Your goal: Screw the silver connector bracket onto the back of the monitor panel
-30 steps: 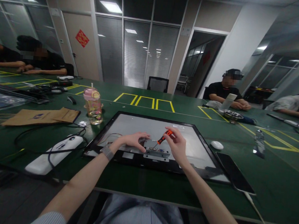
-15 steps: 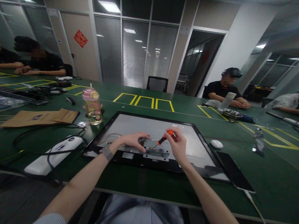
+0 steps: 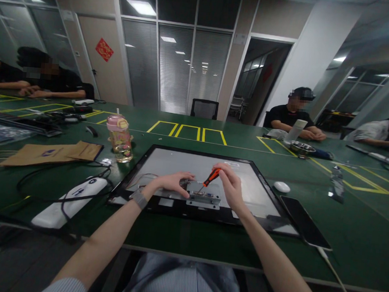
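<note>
A small metal bracket (image 3: 205,200) sits near the front edge of a flat display panel (image 3: 166,159), which lies back side up with a black frame. My left hand (image 3: 171,182) curves around the bracket's left end, thumb at its edge; its other fingertips rest just behind, partly hidden. In my right hand (image 3: 232,185) is a red and black screwdriver (image 3: 211,177), pinched by the handle's top. It tilts down to the left, and its shaft reaches the top of the bracket. Whether the tip sits in a screw is too small to tell.
Left of the panel stand a pink-lidded bottle (image 3: 120,139), a white power strip (image 3: 70,203) with black cables, and a brown paper bag (image 3: 50,154). A phone (image 3: 305,223) and a white case (image 3: 281,187) lie to the right. Several people sit across the green table (image 3: 179,240).
My right fingers have shifted up and right on the screwdriver, showing more of its handle. The screwdriver leans slightly further left. My left hand has stayed in place.
</note>
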Available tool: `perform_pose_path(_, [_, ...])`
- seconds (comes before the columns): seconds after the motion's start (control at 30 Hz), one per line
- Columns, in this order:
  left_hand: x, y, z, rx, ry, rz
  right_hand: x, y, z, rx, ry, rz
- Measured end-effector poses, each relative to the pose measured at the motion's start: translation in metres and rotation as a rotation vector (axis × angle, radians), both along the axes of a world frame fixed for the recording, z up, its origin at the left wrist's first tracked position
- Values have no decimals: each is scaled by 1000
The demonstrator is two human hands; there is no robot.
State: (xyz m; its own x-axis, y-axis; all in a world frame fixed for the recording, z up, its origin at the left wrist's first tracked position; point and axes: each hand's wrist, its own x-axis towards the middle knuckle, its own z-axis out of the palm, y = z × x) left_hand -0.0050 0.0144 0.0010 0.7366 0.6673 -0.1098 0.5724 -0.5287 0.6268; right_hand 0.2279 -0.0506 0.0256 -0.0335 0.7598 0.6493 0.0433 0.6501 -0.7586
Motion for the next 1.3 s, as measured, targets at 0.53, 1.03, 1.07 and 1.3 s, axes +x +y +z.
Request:
perform_pose_path(0.53, [1,-1,0,10,-10,7,1,2,-2,-143,168,294])
perform_pose_path(1.03, [2,-2,2,-1,-17,11,0,-2,3,-198,166,343])
perform_pose_path(1.07, [2,-2,2,-2,-15,11,0,-2,3,-217,163,343])
perform_pose_path(1.3, [1,0,-1,-7,-4,27,-5,-4,5,-218,208,424])
